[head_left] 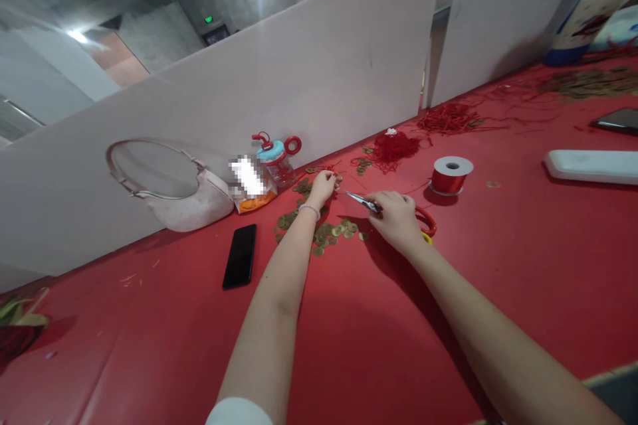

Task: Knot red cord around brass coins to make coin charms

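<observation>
My right hand [396, 216] is closed around a pair of scissors [355, 198], whose blades point left; a red and a yellow handle loop show behind the palm. Ahead of the blade tips, my left hand [323, 187] has its fingers pinched together. What it holds is too small to make out, though brass-coloured coins [338, 180] lie close by its fingertips. More round, holed coins [326, 234] are scattered under and around my left wrist. Thin red cord runs over the table near both hands.
Along the white partition [319, 80] stand a pale handbag [197, 206], an orange-bottomed packet [256, 202] and a cup [282, 169]. A black phone [240, 256] lies left. Rightward are a red ribbon spool [448, 176], red cord bundles [393, 149] and a white case [593, 166].
</observation>
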The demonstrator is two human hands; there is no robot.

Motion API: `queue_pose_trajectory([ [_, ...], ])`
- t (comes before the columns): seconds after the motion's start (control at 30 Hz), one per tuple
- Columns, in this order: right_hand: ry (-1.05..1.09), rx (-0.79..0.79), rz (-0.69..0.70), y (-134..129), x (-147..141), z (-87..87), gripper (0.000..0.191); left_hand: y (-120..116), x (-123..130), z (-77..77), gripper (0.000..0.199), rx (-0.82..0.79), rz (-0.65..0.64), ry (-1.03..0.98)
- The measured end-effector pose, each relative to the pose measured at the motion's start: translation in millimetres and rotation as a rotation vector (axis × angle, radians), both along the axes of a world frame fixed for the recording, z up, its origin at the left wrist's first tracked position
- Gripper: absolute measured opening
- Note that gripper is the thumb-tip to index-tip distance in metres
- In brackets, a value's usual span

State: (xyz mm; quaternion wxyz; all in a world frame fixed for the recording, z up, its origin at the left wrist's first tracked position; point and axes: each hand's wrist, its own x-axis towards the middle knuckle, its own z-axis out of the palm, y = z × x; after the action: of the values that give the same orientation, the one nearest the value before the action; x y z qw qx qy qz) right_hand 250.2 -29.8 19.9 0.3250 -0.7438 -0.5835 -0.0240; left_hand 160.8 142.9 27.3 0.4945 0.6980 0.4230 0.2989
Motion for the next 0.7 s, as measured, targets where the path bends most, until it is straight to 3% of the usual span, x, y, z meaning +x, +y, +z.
queue_pose_trajectory([
  [0.27, -0.056, -0.133, 0.088, 2, -5, -13.2, 0.019, -40, 7, 44.2, 0.016, -0.036, 0.027, -0.373],
  [0.33, -0.061, -0.141, 0.088, 2, -5, -14.0, 0.019, -54, 5, 53.3, 0.018, -0.122, 0.023, -0.614],
  [0.4, -0.059, -0.139, 0.088, 1, -6, -12.3, 0.019, -66, 1, 60.7, 0.020, -0.156, 0.026, -0.715],
  [0.7, 0.036, 0.000, 0.030, -4, 11, 5.6, 0.020, -84, -9, 69.2, 0.021, -0.166, 0.110, -0.742],
])
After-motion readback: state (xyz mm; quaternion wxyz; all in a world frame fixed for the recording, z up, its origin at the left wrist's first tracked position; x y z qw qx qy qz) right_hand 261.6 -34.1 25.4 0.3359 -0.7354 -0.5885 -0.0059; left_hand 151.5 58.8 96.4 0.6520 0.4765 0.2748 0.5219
